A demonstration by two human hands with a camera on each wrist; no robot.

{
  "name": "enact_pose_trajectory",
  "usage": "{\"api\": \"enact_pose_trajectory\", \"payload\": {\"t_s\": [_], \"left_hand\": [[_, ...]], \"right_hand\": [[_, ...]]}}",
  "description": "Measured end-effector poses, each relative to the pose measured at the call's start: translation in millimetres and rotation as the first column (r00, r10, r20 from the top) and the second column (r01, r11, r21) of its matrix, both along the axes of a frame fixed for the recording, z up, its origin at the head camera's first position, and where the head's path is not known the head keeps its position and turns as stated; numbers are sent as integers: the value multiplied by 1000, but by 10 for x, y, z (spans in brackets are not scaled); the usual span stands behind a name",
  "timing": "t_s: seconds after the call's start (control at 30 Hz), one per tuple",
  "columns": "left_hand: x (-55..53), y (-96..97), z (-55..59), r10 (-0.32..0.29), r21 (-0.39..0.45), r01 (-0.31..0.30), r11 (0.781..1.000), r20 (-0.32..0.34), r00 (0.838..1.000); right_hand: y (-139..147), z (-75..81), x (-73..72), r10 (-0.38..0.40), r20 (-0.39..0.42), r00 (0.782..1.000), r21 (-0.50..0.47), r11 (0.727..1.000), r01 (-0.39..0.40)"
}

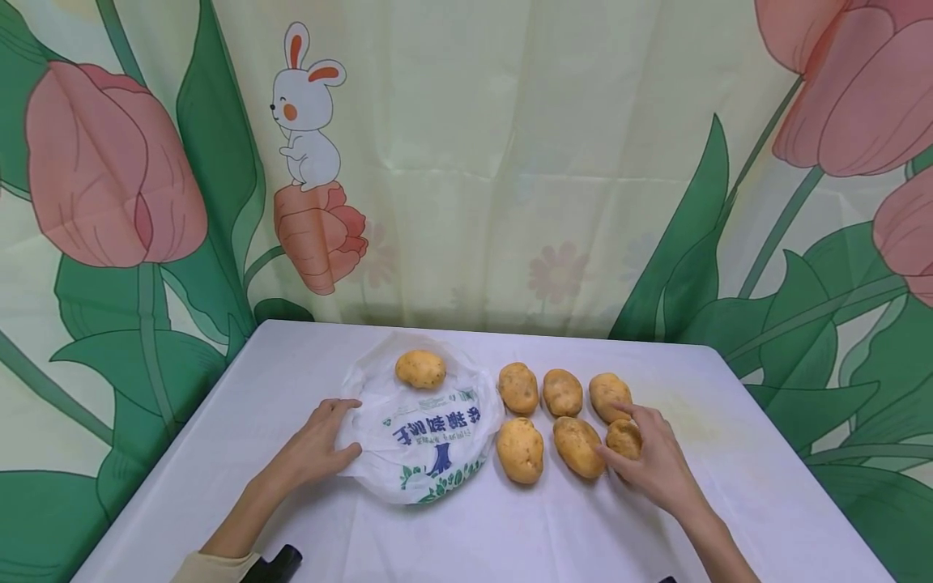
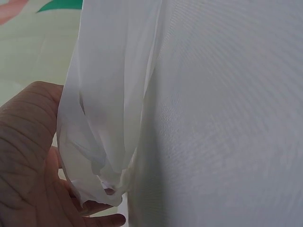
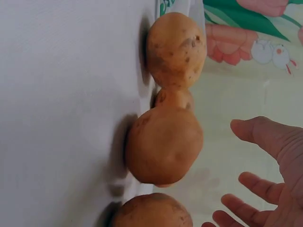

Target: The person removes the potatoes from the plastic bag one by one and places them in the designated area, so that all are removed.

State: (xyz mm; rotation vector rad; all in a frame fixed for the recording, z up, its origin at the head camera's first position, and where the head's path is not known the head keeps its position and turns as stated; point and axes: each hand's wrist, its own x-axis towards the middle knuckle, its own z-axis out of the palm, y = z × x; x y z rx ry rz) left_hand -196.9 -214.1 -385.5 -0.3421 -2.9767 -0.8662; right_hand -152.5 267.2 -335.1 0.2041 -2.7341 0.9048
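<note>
My left hand [image 1: 342, 433] grips the near left edge of a white plastic bag [image 1: 426, 437] with blue and green print, lying flat on the table. In the left wrist view the bunched bag edge [image 2: 109, 142] lies against my palm [image 2: 28, 179]. One potato [image 1: 420, 368] sits on the bag's far side. To the right lie several more potatoes in two rows [image 1: 521, 449]. My right hand [image 1: 619, 433] is spread over the small front right potato [image 1: 625, 441]. In the right wrist view its fingers [image 3: 255, 182] are straight and apart from the potatoes [image 3: 163, 142].
A white cloth covers the table [image 1: 466, 534]. A curtain with tulips and a rabbit [image 1: 306, 121] hangs close behind the far edge. A dark object [image 1: 280, 563] sits near my left forearm at the front edge.
</note>
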Motion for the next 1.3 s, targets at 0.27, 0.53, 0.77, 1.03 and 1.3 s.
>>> {"api": "enact_pose_trajectory", "payload": {"t_s": [0.27, 0.53, 0.77, 1.03, 1.3], "left_hand": [[19, -3, 8, 7, 2, -7, 1000, 13, 1000], [16, -8, -4, 9, 5, -9, 1000, 16, 1000], [33, 15, 3, 10, 13, -10, 1000, 27, 1000], [39, 12, 25, 9, 10, -9, 1000, 24, 1000], [38, 5, 25, 4, 11, -4, 1000, 12, 1000]], "right_hand": [[-358, 96, -94, 77, -38, 996, -18, 997, -77], [-713, 98, -189, 153, -82, 985, -57, 986, -158], [-1012, 79, -249, 194, -15, 981, -70, 979, -194], [-1263, 70, -375, 242, -26, 970, -60, 968, -243], [-1440, 108, -494, 293, -36, 955, -7, 956, -293]]}}
